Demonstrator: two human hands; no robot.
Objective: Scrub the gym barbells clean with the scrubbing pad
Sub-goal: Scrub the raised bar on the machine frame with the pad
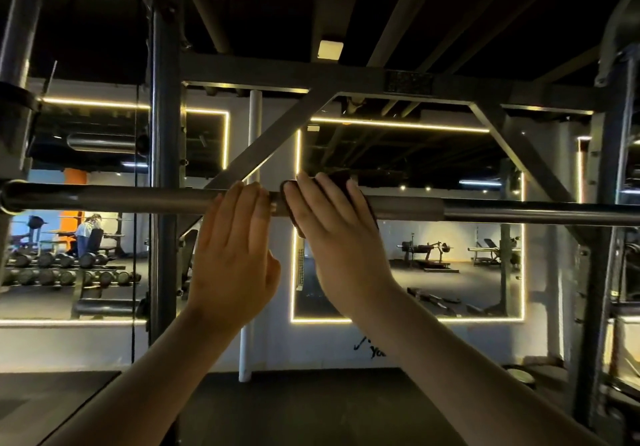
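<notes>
Grey steel, the barbell lies level across the black rack, and the person reaches up to it with both arms. The left hand rests on the bar with relaxed, nearly straight fingers laid over it, and the thumb hangs free below; it holds nothing. Just beside it, the right hand presses the dark scrubbing pad against the bar. Its fingers lie straight and flat on the pad, and its thumb is hidden. The pad is bent over the bar: one edge shows above the fingertips, another below, at the left of the hand.

On the white wall behind, low between the two forearms, there is black handwriting: a tick mark and the letters "yo". The right forearm covers the rest. A small dark plate sits on the top beam of the rack, but its print is too dim to read.

Around them the room is dim. Yellow light strips frame large mirrors on the wall, and a white pipe stands upright between them. At the far left are rows of dumbbells, and another person sits behind them. The floor is dark, and on the black ceiling one square lamp glows.
</notes>
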